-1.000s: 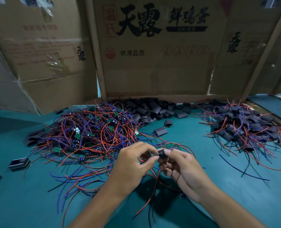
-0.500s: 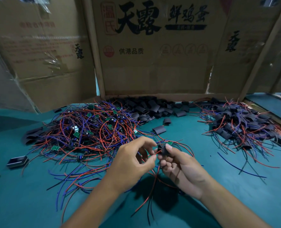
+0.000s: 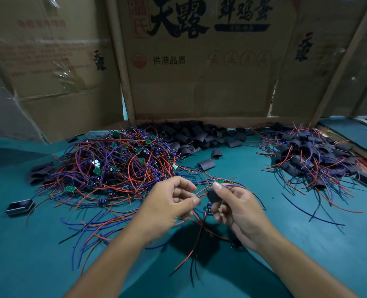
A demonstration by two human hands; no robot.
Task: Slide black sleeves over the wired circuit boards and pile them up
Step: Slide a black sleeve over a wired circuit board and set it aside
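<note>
While the right hand point(image 3: 238, 209) pinches one black sleeve point(image 3: 213, 195), the left hand point(image 3: 169, 203) pinches one red wire point(image 3: 199, 193)

Held sleeve point(image 3: 212, 195): black, short flattened tube, pinched in right hand point(image 3: 238, 214) above the green table; red and black wires hanging below it.
Held wires point(image 3: 196, 198): red, pinched at left hand point(image 3: 169, 203) fingertips, running across to the sleeve.
Bare boards pile point(image 3: 111, 166): small green circuit boards tangled in red and blue wires, heaped left of centre.
Loose sleeves pile point(image 3: 191, 136): black tube pieces, heaped at the back against the cardboard; two strays just in front.
Finished pile point(image 3: 313, 155): black-sleeved boards with red and blue leads sticking out, heaped at right.
</note>
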